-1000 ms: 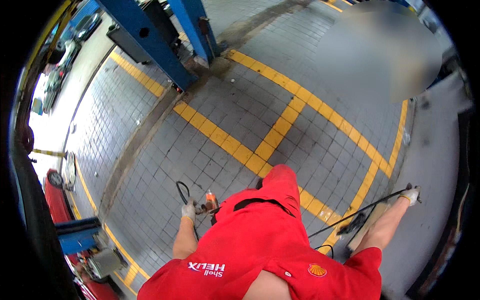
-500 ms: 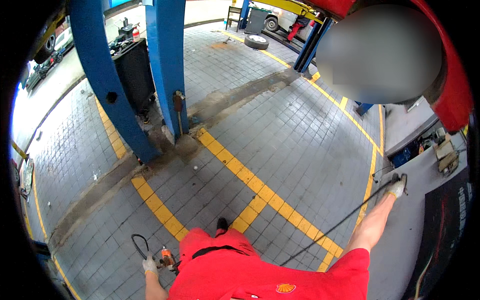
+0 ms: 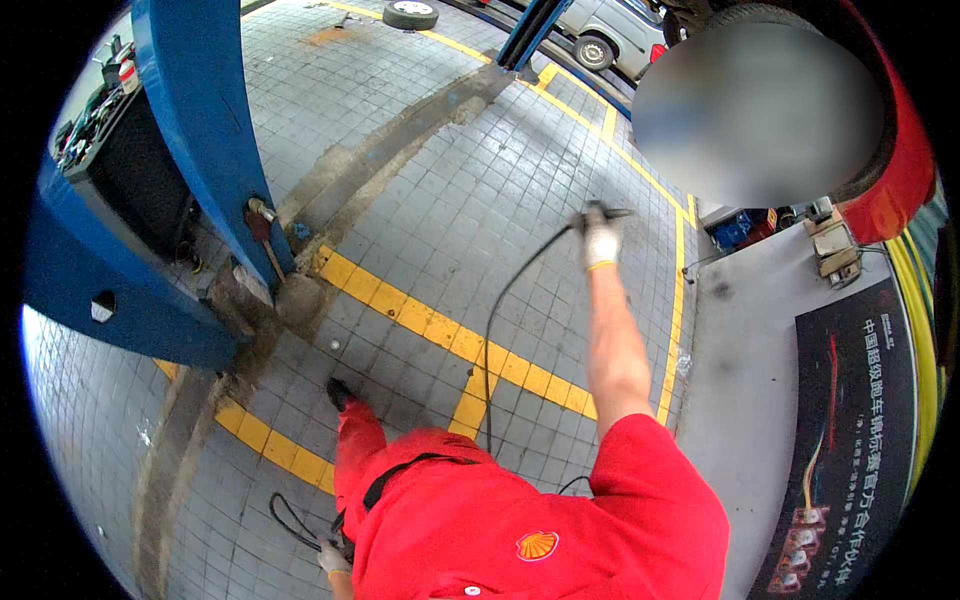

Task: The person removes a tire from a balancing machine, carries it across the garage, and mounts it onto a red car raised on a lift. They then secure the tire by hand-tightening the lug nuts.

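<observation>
My right hand (image 3: 603, 243), in a whitish glove, is stretched far out in front above the tiled floor. It is closed around a dark hand tool (image 3: 600, 212) whose exact kind I cannot make out. A black hose (image 3: 490, 345) curves from that tool down toward my waist. My left hand (image 3: 334, 558), gloved too, is low beside my left hip. It is closed on a tool with a looped black hose (image 3: 283, 512); my body hides most of that tool.
Blue lift posts (image 3: 190, 110) rise at the left beside a black tool cart (image 3: 140, 180). Yellow lines (image 3: 440, 335) cross the tiles. A raised red vehicle (image 3: 895, 170) overhangs the upper right, near a wall with a dark banner (image 3: 850, 420). A loose wheel (image 3: 410, 14) lies farther off.
My right hand has swung from the right wall toward the middle, carrying the dark tool and hose. The view has turned right. The orange part beside my left hand has gone out of sight.
</observation>
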Available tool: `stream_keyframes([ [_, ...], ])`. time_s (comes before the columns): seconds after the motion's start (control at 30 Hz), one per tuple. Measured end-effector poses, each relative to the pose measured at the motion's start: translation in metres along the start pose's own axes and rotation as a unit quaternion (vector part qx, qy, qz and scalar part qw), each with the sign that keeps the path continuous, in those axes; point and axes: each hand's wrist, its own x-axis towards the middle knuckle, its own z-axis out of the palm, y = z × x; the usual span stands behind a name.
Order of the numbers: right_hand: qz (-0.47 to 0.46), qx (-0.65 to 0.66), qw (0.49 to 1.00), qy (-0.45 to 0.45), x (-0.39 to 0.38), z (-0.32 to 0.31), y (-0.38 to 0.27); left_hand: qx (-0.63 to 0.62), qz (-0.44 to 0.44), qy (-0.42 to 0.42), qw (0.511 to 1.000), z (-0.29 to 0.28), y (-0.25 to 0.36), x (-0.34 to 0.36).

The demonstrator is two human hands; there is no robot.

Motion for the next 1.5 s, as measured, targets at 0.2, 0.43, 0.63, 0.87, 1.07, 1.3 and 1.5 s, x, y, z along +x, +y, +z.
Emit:
stream_keyframes([
  [0.2, 0.101, -0.298, 0.937, -0.150, -0.096, 0.216, 0.066, -0.109, 0.000, -0.003, 0.994, -0.007, 0.076, 0.071],
  [0.43, 0.082, -0.565, 0.719, -0.396, -0.156, 0.376, 0.127, -0.270, -0.039, -0.047, 0.961, 0.022, 0.188, 0.083],
  [0.63, 0.159, -0.478, 0.717, -0.482, -0.221, 0.457, 0.219, -0.339, -0.050, 0.084, 0.936, 0.014, 0.198, 0.077],
  [0.87, 0.069, -0.524, 0.636, -0.562, -0.221, 0.481, 0.339, -0.224, -0.085, 0.107, 0.965, 0.077, 0.177, 0.075],
  [1.07, 0.084, -0.544, 0.566, -0.614, -0.237, 0.545, 0.347, -0.263, -0.148, 0.131, 0.944, 0.147, 0.179, 0.007],
  [1.3, -0.144, -0.522, 0.352, -0.764, -0.187, 0.585, 0.401, -0.319, -0.194, 0.200, 0.906, 0.246, 0.176, -0.052],
  [1.5, 0.138, -0.419, 0.626, -0.644, -0.189, 0.578, 0.401, -0.403, -0.191, 0.176, 0.877, 0.319, 0.200, -0.076],
])
